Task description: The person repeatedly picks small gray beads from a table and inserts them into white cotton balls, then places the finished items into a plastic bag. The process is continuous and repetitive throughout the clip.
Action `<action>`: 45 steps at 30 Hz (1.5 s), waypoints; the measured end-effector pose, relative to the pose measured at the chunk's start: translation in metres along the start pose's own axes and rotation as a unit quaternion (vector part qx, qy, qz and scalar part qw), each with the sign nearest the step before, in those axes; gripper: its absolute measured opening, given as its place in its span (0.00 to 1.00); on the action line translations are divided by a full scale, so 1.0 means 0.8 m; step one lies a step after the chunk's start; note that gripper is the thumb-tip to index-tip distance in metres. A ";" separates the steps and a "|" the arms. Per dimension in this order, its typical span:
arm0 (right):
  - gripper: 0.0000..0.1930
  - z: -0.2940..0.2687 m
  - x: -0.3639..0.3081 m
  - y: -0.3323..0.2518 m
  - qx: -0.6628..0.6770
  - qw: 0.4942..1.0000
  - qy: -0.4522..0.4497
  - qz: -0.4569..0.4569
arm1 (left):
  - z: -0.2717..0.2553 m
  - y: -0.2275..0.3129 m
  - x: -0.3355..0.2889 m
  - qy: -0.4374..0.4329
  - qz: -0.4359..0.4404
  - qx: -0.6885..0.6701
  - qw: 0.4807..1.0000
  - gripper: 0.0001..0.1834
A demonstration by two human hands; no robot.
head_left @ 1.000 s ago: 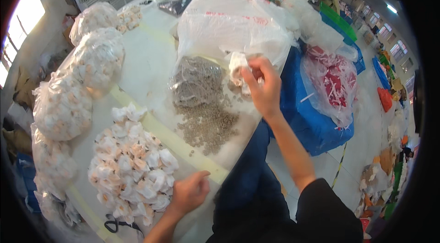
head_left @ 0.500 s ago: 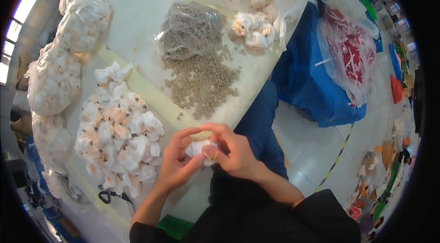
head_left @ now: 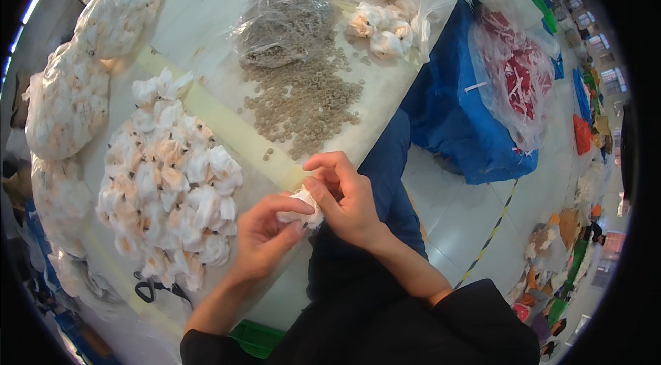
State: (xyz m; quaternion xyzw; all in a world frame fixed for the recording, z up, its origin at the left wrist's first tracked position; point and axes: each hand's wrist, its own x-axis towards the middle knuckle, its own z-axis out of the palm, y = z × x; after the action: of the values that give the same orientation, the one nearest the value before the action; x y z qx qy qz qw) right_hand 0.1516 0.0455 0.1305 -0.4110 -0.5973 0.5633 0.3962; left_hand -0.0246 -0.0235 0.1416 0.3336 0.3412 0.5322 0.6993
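Note:
In front of my body I hold a small white plush piece (head_left: 301, 208) with a dark spot at its lower end. My left hand (head_left: 263, 233) is closed on it from the left, thumb below and index finger across its face. At the piece's upper right edge, the curled fingers and thumb of my right hand (head_left: 350, 205) grip it, the index finger arched above. To the left lies a heap of similar plush pieces (head_left: 169, 186), white with peach patches and dark tips. Small grey-brown rings (head_left: 303, 107) are spread on the table beyond my hands.
Behind the rings sits a clear bag of rings (head_left: 286, 28). More plush pieces (head_left: 385, 31) lie by a plastic sheet. Filled bags (head_left: 69, 100) line the left side, near black-handled scissors (head_left: 146, 289). A blue sack (head_left: 454, 117) stands right of the table edge (head_left: 385, 121).
The plush piece has been turned between my fingers, and its dark spot now shows. My right index finger has lifted away from the left hand's fingers. The whole view has shifted slightly.

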 end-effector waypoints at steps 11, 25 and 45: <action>0.09 0.000 -0.014 -0.021 -0.271 0.939 0.024 -0.213 | 0.010 -0.024 0.001 0.169 0.146 0.343 0.912 0.16; 0.07 0.005 -0.009 -0.005 -0.294 0.924 0.032 -0.245 | 0.004 -0.008 0.003 0.173 0.087 0.354 0.915 0.23; 0.07 -0.010 -0.010 -0.003 -0.173 0.965 -0.094 -0.176 | -0.001 0.011 0.012 0.038 0.139 0.490 0.860 0.09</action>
State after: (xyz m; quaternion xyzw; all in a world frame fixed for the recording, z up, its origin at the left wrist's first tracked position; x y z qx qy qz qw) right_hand 0.1617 0.0404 0.1332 -0.3069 -0.7831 0.4087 0.3543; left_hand -0.0279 -0.0121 0.1474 0.6568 0.5340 0.4002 0.3510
